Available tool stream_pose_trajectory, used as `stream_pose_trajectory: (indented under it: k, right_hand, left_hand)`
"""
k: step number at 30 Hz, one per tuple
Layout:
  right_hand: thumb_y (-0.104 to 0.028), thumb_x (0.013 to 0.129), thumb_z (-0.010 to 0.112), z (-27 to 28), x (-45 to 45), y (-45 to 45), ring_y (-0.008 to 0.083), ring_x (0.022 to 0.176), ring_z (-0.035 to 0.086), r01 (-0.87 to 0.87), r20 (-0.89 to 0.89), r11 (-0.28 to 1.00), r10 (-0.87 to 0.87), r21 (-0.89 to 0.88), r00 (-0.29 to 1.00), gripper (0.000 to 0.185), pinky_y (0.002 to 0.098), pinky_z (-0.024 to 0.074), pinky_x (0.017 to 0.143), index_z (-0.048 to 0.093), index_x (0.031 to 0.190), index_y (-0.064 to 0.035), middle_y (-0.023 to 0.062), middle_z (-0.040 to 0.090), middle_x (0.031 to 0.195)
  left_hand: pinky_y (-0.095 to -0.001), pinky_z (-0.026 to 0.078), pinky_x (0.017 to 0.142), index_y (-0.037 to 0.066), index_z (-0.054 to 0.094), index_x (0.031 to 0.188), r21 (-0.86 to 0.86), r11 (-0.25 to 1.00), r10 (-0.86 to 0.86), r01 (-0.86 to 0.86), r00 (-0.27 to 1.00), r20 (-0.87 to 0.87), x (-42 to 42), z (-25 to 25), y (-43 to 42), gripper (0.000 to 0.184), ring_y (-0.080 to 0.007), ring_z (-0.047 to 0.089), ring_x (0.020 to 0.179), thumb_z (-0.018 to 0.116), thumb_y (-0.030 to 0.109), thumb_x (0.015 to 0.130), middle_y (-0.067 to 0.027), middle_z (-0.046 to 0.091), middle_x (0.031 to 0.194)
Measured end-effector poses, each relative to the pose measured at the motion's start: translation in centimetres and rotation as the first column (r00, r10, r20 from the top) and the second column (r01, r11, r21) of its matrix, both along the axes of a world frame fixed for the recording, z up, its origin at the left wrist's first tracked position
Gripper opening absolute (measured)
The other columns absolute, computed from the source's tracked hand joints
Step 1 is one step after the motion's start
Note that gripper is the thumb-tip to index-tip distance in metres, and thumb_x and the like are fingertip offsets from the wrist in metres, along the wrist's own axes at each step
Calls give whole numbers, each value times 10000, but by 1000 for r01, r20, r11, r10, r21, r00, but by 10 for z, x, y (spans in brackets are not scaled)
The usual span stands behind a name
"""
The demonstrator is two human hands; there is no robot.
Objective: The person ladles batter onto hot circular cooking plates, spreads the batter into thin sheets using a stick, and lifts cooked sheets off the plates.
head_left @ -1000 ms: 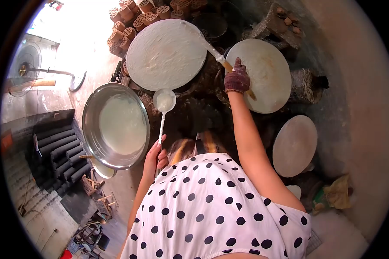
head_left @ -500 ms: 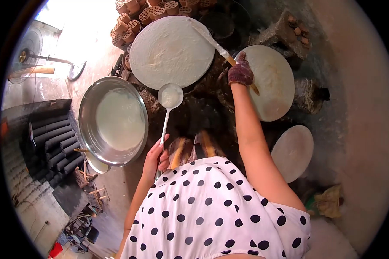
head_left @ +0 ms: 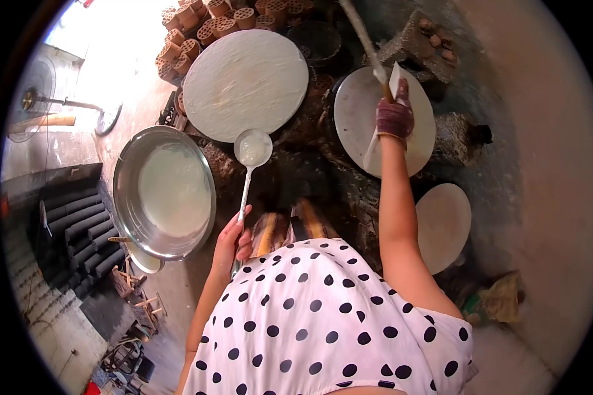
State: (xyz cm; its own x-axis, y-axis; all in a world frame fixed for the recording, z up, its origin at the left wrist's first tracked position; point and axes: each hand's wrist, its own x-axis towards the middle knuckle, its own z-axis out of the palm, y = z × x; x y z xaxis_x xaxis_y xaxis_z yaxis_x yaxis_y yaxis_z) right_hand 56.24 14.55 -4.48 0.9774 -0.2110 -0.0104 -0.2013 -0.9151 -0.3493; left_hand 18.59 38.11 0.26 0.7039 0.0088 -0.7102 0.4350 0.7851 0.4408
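Note:
My left hand (head_left: 234,238) is closed around the handle of a ladle (head_left: 253,149). White liquid lies in its bowl, which is at the near edge of a large round white surface (head_left: 247,85). To the left is a metal basin (head_left: 207,227) of white liquid. My right hand (head_left: 395,118), in a purple-brown glove, grips a long stick-like spatula (head_left: 366,43) pointing up and away. The glove is above a second round surface (head_left: 356,108). A thin white edge (head_left: 371,153) shows on both sides of the glove; whether it is a lid or a sheet, I cannot tell.
Perforated clay-coloured cylinders (head_left: 191,47) are piled at the back, and stacked black cylinders (head_left: 82,224) are at the left. A pale round disc (head_left: 445,224) rests at the right. Further left is a standing fan (head_left: 36,99). A dark pan (head_left: 315,41) lies behind the round surfaces.
My right hand has moved right, and the spatula has swung from pointing left to pointing up and away. Its blade has left the large round surface. My left hand still holds the ladle.

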Motion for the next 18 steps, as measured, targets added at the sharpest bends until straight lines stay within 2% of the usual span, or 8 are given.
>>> stream_pose_trajectory:
  k: [3,7,8,9,13,14,16,18]
  right_hand:
    - [-156,870,573,-16,8,-58,200,999,628,-159,477,969,50,191,878,552,309,463,870,415,1393,-80,108,642,1139]
    - [-51,805,580,49,-32,-126,207,1116,560,-187,569,875,-117,447,814,574,311,424,959,447,1363,-26,119,555,1291]
    - [-35,791,601,67,-47,-141,206,1097,565,-243,618,790,-208,564,758,570,308,431,953,472,1347,-24,116,564,1278]
    - [-28,783,616,90,-65,-160,192,1079,567,-27,573,862,-313,506,757,557,305,444,935,493,1326,-15,96,565,1268]
    - [-4,752,644,129,-174,-275,178,970,585,70,655,755,-608,652,448,538,294,465,881,538,1279,-11,59,593,1182]
    - [-18,739,662,139,-215,-299,185,937,593,39,552,628,-710,777,437,534,301,472,864,552,1261,-10,61,605,1148]
    - [-84,724,694,164,-284,-349,203,887,610,159,406,482,-842,861,354,523,321,485,831,571,1226,2,87,629,1100]
    - [-199,728,707,202,-375,-372,220,870,623,528,337,381,-924,759,182,530,340,487,812,582,1207,-11,125,652,1067]
  left_hand:
    - [-212,292,371,110,355,1421,-12,1000,-27,27,1000,10,9,0,-7,431,-61,323,390,394,208,1002,32,376,605]
    - [-213,292,371,116,358,1420,17,989,-150,150,988,23,24,1,-19,432,-61,325,390,399,216,1002,31,382,604]
    - [-213,292,371,119,364,1417,17,982,-187,187,982,38,28,0,-21,429,-62,327,390,401,220,1003,30,381,602]
    - [-214,293,371,122,370,1415,11,972,-233,233,971,57,30,6,-20,426,-63,328,390,403,224,1003,30,380,600]
    - [-224,279,367,130,390,1404,29,884,-463,466,868,179,28,5,-28,412,-71,305,388,401,230,1005,32,365,594]
    - [-230,264,358,131,389,1405,53,845,-530,532,820,214,27,4,-31,418,-72,285,383,405,249,1004,35,354,592]
    - [-231,264,349,130,395,1399,48,743,-657,667,715,237,41,12,-41,420,-75,280,379,415,259,999,36,346,589]
    - [-231,264,341,129,401,1393,30,572,-799,819,549,248,48,14,-48,423,-78,276,374,426,269,995,37,338,587]
